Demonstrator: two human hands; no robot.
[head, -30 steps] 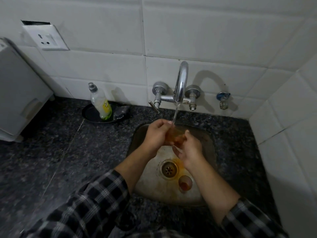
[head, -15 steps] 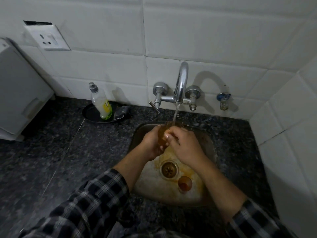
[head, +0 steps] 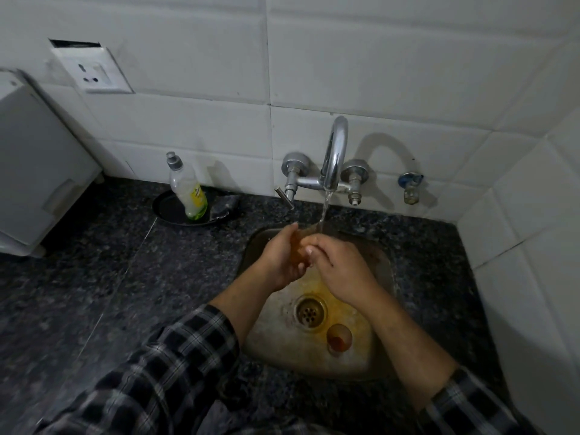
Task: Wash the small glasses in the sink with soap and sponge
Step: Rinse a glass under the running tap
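Glasses: two. The held glass (head: 297, 246) is between my hands under the water (head: 323, 211); the second glass (head: 339, 339) stands on the sink (head: 282, 356) floor just beside the drain (head: 310, 312), with brown dregs inside.
Left hand (head: 277, 259): fingers (head: 292, 230) curled round the held glass.
Right hand (head: 342, 268): fingers bent, tips pressed on the same glass.
Tap (head: 334, 158): one spout, running.
Sink: one, with an orange stain round the drain.
Table (head: 125, 277): one soap bottle (head: 188, 189) and one sponge (head: 224, 205), both in one black tray (head: 166, 211).
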